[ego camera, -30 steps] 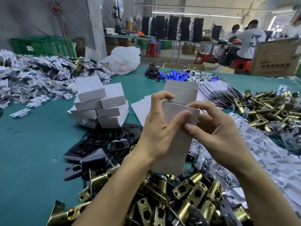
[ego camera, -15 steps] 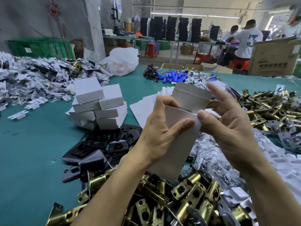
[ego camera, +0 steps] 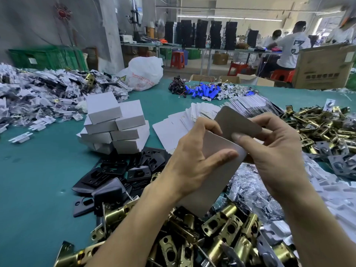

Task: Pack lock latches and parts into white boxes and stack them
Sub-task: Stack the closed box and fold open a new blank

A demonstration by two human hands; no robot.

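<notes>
I hold a flat, unfolded white box blank [ego camera: 215,182] upright above the table. My left hand [ego camera: 194,162] grips its body with thumb and fingers. My right hand [ego camera: 277,157] pinches the top flap [ego camera: 234,124], which is bent back toward me. Brass lock latches [ego camera: 217,234] lie heaped just below my hands. Black strike plates [ego camera: 119,176] lie to the left of them. A stack of closed white boxes [ego camera: 115,126] stands on the green table at centre left. Flat box blanks [ego camera: 179,124] lie fanned out behind my hands.
Bagged small parts [ego camera: 40,93] are piled at far left, more brass latches [ego camera: 323,128] at right, and clear bags of parts [ego camera: 256,191] under my right hand. Blue cylinders [ego camera: 204,91] and a white sack [ego camera: 144,74] sit at the back. People work at benches beyond.
My right hand has folded the top flap further down and toward me, and the blank has tilted a little to the right. My left hand keeps its grip.
</notes>
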